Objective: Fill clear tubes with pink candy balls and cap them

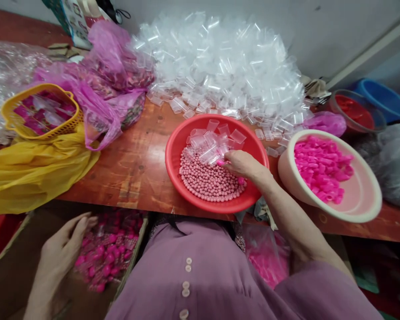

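My right hand (242,164) reaches into a red basin (216,206) on the table, its fingers closed around a small pink plastic cap (221,163). Another pink bit (242,181) shows beneath the palm. Clear plastic tubes (210,144) are heaped at the fingertips, over many round pink beads (210,180). Lower left, my left hand (65,244) hangs over a cardboard box (138,249), fingers stretched out and slightly apart. Nothing shows in it. Filled clear tubes with bright pink caps (106,253) lie in the box beside it.
A big pile of clear tubes (220,66) covers the table's back. To the right stands a pale basin (363,195) of pink caps (322,169). At left are a yellow basket (63,130), a yellow bag (36,173) and a pink bag (103,111). A blue basin (386,100) sits far right.
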The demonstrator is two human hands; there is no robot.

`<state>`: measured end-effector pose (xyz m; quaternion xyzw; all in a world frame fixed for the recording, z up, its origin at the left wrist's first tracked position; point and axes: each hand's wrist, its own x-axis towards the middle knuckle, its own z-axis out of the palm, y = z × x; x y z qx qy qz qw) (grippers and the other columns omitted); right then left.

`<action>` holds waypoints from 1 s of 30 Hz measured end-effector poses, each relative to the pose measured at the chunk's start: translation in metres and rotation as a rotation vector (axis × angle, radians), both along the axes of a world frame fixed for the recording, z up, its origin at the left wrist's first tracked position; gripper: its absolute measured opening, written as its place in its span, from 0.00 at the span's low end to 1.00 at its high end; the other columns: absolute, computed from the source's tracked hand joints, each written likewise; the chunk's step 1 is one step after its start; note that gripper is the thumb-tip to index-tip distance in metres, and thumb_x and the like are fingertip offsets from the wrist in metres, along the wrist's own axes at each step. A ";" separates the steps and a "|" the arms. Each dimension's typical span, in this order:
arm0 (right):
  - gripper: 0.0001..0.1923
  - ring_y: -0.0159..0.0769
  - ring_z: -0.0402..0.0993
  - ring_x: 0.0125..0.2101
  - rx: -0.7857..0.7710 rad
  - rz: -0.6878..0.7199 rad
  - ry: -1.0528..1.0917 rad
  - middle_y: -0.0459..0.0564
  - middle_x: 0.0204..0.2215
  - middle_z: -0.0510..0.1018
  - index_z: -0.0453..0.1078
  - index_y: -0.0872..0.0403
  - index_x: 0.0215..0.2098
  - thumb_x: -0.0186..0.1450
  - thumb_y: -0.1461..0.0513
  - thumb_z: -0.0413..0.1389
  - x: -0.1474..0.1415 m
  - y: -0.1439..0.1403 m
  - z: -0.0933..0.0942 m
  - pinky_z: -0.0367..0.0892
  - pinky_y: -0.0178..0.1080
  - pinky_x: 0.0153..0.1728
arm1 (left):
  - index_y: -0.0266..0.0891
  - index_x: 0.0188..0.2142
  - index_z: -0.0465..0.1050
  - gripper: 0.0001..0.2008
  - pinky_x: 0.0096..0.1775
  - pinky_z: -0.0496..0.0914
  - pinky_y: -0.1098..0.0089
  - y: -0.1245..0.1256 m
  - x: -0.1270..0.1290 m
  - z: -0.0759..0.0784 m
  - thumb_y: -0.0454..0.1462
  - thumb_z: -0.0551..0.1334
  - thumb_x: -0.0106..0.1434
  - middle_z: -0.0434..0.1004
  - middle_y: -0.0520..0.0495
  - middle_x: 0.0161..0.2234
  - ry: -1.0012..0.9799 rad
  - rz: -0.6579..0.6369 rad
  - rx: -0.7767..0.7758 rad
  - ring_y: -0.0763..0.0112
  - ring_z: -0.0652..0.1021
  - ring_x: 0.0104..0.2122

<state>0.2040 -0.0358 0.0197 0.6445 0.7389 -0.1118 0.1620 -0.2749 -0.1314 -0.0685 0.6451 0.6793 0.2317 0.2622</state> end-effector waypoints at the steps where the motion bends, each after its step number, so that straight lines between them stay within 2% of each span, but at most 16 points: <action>1: 0.14 0.45 0.76 0.43 0.029 0.022 0.013 0.63 0.42 0.80 0.73 0.60 0.46 0.68 0.60 0.52 -0.005 0.004 -0.001 0.66 0.38 0.40 | 0.53 0.44 0.73 0.11 0.36 0.79 0.56 0.009 0.027 0.016 0.46 0.56 0.65 0.84 0.54 0.34 -0.090 0.115 0.026 0.56 0.84 0.35; 2: 0.14 0.45 0.75 0.46 0.062 0.056 0.031 0.63 0.45 0.78 0.72 0.60 0.49 0.68 0.62 0.52 -0.010 0.008 -0.003 0.66 0.39 0.42 | 0.49 0.46 0.74 0.13 0.43 0.78 0.56 0.019 0.055 0.031 0.46 0.57 0.65 0.84 0.50 0.39 -0.137 0.129 0.043 0.57 0.83 0.40; 3: 0.15 0.46 0.73 0.48 0.100 0.101 0.048 0.62 0.48 0.76 0.71 0.59 0.51 0.67 0.63 0.53 -0.015 0.012 -0.007 0.65 0.39 0.45 | 0.45 0.45 0.75 0.14 0.47 0.77 0.56 0.029 0.084 0.044 0.47 0.60 0.64 0.84 0.48 0.40 -0.156 0.069 0.068 0.58 0.82 0.42; 5: 0.17 0.48 0.70 0.50 0.172 0.207 0.067 0.63 0.50 0.73 0.69 0.58 0.53 0.66 0.64 0.54 -0.024 0.021 -0.016 0.64 0.42 0.46 | 0.39 0.42 0.77 0.14 0.45 0.77 0.62 0.051 0.137 0.060 0.45 0.60 0.64 0.84 0.46 0.39 -0.204 -0.118 0.211 0.62 0.83 0.38; 8: 0.15 0.51 0.68 0.48 0.221 0.313 0.065 0.64 0.47 0.73 0.73 0.58 0.49 0.67 0.63 0.53 -0.029 0.033 -0.031 0.64 0.45 0.43 | 0.35 0.42 0.77 0.12 0.44 0.75 0.69 0.080 0.199 0.064 0.40 0.59 0.66 0.83 0.43 0.39 -0.227 -0.406 0.408 0.68 0.82 0.38; 11: 0.14 0.51 0.67 0.47 0.211 0.335 0.080 0.64 0.45 0.74 0.74 0.60 0.47 0.68 0.61 0.51 -0.025 0.037 -0.035 0.64 0.46 0.44 | 0.33 0.42 0.77 0.10 0.43 0.75 0.70 0.100 0.236 0.056 0.37 0.59 0.66 0.83 0.42 0.39 -0.281 -0.551 0.492 0.68 0.82 0.37; 14: 0.16 0.50 0.67 0.47 0.268 0.346 0.188 0.63 0.46 0.74 0.72 0.61 0.50 0.67 0.60 0.54 -0.017 0.032 -0.029 0.63 0.48 0.47 | 0.33 0.45 0.75 0.11 0.44 0.75 0.67 0.111 0.251 0.047 0.36 0.59 0.66 0.82 0.40 0.40 -0.281 -0.560 0.473 0.67 0.81 0.38; 16: 0.18 0.49 0.68 0.46 0.329 0.354 0.330 0.62 0.46 0.75 0.70 0.61 0.51 0.66 0.60 0.56 -0.013 0.025 -0.024 0.63 0.48 0.49 | 0.32 0.51 0.72 0.16 0.45 0.75 0.64 0.115 0.255 0.046 0.38 0.61 0.65 0.81 0.38 0.44 -0.293 -0.575 0.413 0.65 0.81 0.40; 19: 0.17 0.46 0.71 0.44 0.357 0.376 0.497 0.62 0.44 0.75 0.67 0.62 0.52 0.68 0.60 0.53 -0.016 0.012 -0.021 0.67 0.45 0.45 | 0.33 0.55 0.69 0.23 0.43 0.76 0.64 0.117 0.256 0.049 0.41 0.64 0.63 0.81 0.38 0.45 -0.359 -0.622 0.298 0.64 0.81 0.39; 23: 0.15 0.43 0.73 0.40 0.306 0.395 0.570 0.59 0.41 0.76 0.65 0.59 0.52 0.71 0.60 0.48 -0.023 0.001 -0.019 0.69 0.44 0.39 | 0.35 0.50 0.73 0.16 0.39 0.74 0.67 0.119 0.257 0.053 0.34 0.62 0.62 0.82 0.43 0.37 -0.374 -0.616 0.166 0.67 0.81 0.34; 25: 0.17 0.43 0.74 0.40 0.292 0.366 0.622 0.59 0.42 0.77 0.64 0.58 0.54 0.70 0.57 0.50 -0.021 -0.003 -0.017 0.70 0.44 0.41 | 0.35 0.48 0.73 0.15 0.37 0.74 0.69 0.121 0.256 0.052 0.32 0.61 0.60 0.81 0.45 0.34 -0.429 -0.578 0.091 0.69 0.80 0.33; 28: 0.25 0.42 0.75 0.41 0.301 0.275 0.710 0.60 0.46 0.77 0.62 0.58 0.58 0.67 0.54 0.56 -0.012 -0.009 -0.014 0.70 0.44 0.43 | 0.35 0.44 0.71 0.13 0.34 0.75 0.70 0.129 0.253 0.052 0.33 0.62 0.58 0.77 0.48 0.31 -0.618 -0.512 -0.067 0.72 0.78 0.30; 30: 0.25 0.40 0.76 0.40 0.337 0.198 0.773 0.59 0.45 0.78 0.64 0.58 0.57 0.66 0.53 0.57 -0.008 -0.014 -0.012 0.71 0.42 0.41 | 0.35 0.42 0.69 0.12 0.33 0.75 0.71 0.134 0.251 0.053 0.35 0.63 0.59 0.75 0.49 0.31 -0.730 -0.518 -0.173 0.74 0.78 0.28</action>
